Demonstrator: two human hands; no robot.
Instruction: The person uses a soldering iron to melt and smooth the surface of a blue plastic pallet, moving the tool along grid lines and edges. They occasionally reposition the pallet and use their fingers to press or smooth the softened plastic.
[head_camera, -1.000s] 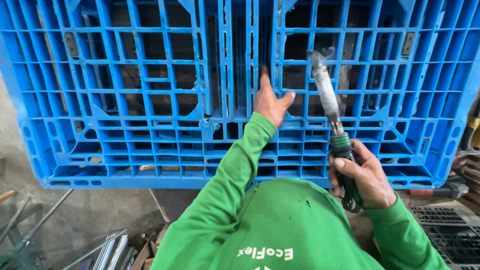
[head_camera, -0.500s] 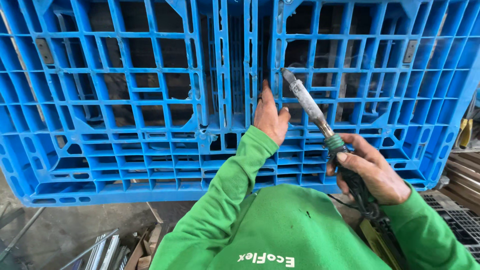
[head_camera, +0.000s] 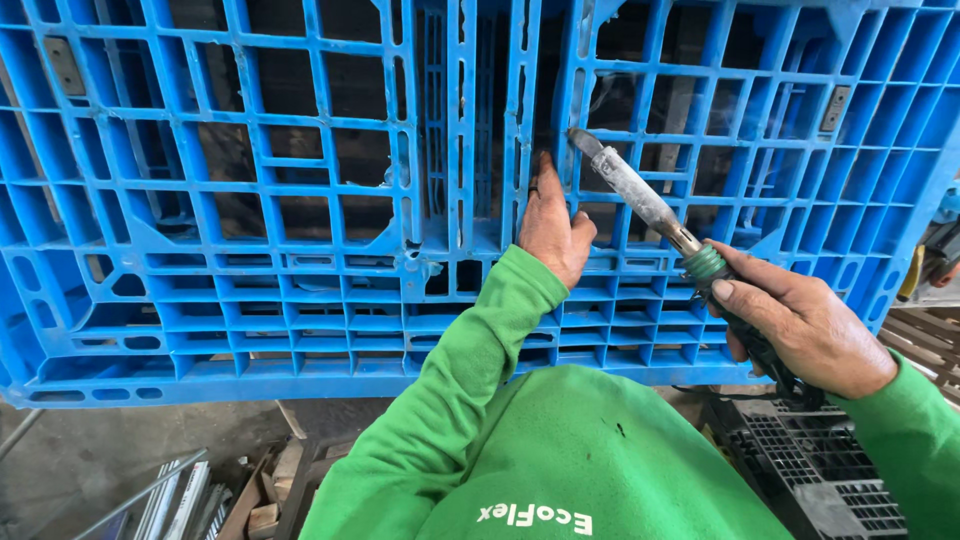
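Note:
A large blue plastic pallet (head_camera: 250, 200) stands on edge in front of me, its grid of ribs facing me. My left hand (head_camera: 550, 225) rests flat against a vertical rib near the pallet's middle, fingers pointing up. My right hand (head_camera: 800, 325) is shut on the dark handle of a heat tool (head_camera: 645, 205) with a green collar and a long grey metal barrel. The barrel slants up and left, and its tip touches the rib just right of my left fingers. Both arms wear green sleeves.
Metal rods and wood scraps (head_camera: 190, 495) lie on the concrete floor at lower left. A black plastic grid crate (head_camera: 820, 480) sits at lower right under my right arm. Stacked wooden boards (head_camera: 925, 335) show at the right edge.
The tool's barrel has tilted left, its tip moving from right of my left hand to close beside my fingers. The view has shifted closer to the pallet.

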